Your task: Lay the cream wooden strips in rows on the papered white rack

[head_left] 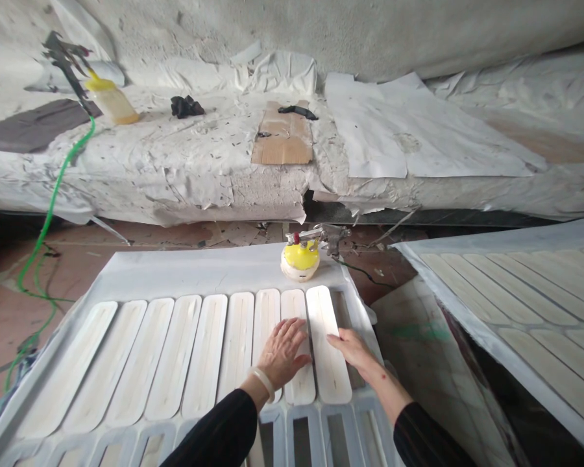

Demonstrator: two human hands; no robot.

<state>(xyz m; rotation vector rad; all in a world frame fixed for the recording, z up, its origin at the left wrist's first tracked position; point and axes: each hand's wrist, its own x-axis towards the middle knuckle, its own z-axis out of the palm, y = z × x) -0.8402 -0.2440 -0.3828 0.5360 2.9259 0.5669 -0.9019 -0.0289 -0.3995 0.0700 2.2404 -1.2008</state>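
Several pale wooden slats with rounded ends lie side by side on a white board (175,269). My left hand (283,351) rests flat with fingers spread on the second slat from the right (295,310). My right hand (353,347) lies open beside it, its fingers touching the right edge of the rightmost slat (325,324), which looks whiter than the others. Neither hand grips anything. Both arms wear dark sleeves, and a pale bangle sits on my left wrist.
A spray gun with a yellow cup (302,256) stands at the board's far edge. Another board of slats (540,292) leans at the right. A paper-covered bench (199,162) runs behind, bearing a second spray gun (102,94) with a green hose (48,214), cardboard and dark gloves.
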